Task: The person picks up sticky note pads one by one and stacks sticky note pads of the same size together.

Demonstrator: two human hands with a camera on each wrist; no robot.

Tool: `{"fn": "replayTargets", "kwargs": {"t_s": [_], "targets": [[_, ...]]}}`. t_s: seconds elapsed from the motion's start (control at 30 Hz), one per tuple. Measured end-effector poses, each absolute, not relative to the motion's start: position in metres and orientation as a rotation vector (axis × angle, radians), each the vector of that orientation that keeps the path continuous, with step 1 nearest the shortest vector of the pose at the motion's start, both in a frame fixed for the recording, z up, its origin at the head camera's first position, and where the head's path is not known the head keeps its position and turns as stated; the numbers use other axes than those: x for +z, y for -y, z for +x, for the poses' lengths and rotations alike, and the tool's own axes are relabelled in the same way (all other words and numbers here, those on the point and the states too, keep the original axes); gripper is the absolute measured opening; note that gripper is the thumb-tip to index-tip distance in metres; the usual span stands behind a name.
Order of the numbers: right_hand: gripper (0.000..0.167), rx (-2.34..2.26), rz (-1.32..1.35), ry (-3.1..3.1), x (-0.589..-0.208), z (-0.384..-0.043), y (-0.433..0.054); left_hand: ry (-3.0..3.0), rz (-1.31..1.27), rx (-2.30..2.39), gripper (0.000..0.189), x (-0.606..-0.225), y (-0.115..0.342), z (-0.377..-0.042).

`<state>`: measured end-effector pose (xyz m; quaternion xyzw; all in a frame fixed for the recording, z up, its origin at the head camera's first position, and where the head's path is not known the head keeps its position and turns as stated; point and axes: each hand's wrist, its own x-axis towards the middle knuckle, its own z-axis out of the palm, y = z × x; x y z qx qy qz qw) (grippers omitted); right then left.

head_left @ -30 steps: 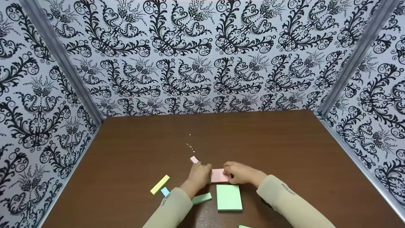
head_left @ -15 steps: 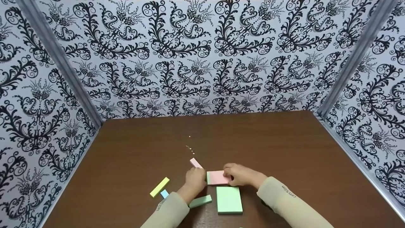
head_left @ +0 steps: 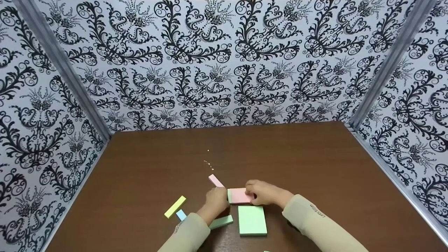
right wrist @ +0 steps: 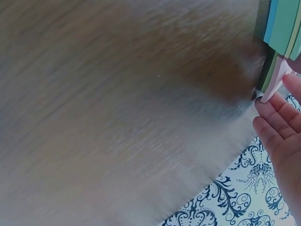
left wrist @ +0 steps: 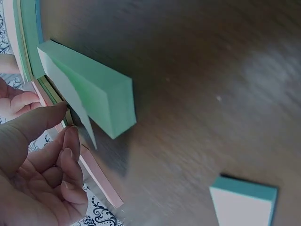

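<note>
A pink sticky note pad (head_left: 240, 195) lies near the middle of the table, with a narrow green edge showing at its left end. My left hand (head_left: 216, 200) is at that end; in the left wrist view its thumb and forefinger pinch the layered edge of the stack. At the other end, my right hand (head_left: 264, 193) pinches the pink pad; the right wrist view shows the pink layer (right wrist: 278, 75) lifted at an angle from the green one below. Just nearer stands a thicker green sticky note pad (head_left: 252, 220), layered in several colours.
Narrow sticky note strips lie leftward: green (head_left: 222, 221), with a loose front sheet (left wrist: 70, 89) in the left wrist view, yellow (head_left: 175, 207), blue (head_left: 181, 215) and pink (head_left: 216, 180). Small pale scraps (head_left: 209, 163) lie farther back. Patterned walls (head_left: 224, 70) enclose the table.
Over the second, my left hand has drawn slightly left and down, uncovering the green edge and more of the pink strip. My right hand keeps its hold in nearly the same place.
</note>
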<state>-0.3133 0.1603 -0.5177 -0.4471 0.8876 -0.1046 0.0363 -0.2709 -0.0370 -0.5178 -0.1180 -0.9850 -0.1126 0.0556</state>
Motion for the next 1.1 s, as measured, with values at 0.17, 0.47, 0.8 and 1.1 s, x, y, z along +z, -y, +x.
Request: {"fn": "replayTargets", "kwargs": {"t_s": [0.17, 0.47, 0.8, 1.1], "targets": [[0.012, -0.308, -1.387, -2.721, -0.518, -0.314, -0.158, 2.971, -0.412, -0.308, 0.018, -0.518, 0.038, -0.269], [0.014, -0.301, -1.394, -2.713, -0.518, -0.315, -0.156, 2.958, -0.474, -0.262, 0.011, -0.516, 0.037, -0.268], [0.011, -0.288, -1.442, -2.733, -0.517, -0.314, -0.151, 2.957, -0.487, -0.276, 0.012, -0.517, 0.04, -0.269], [0.014, -0.246, -1.388, -2.745, -0.514, -0.311, -0.148, 3.023, -0.472, -0.323, 0.017, -0.514, 0.041, -0.27]]}}
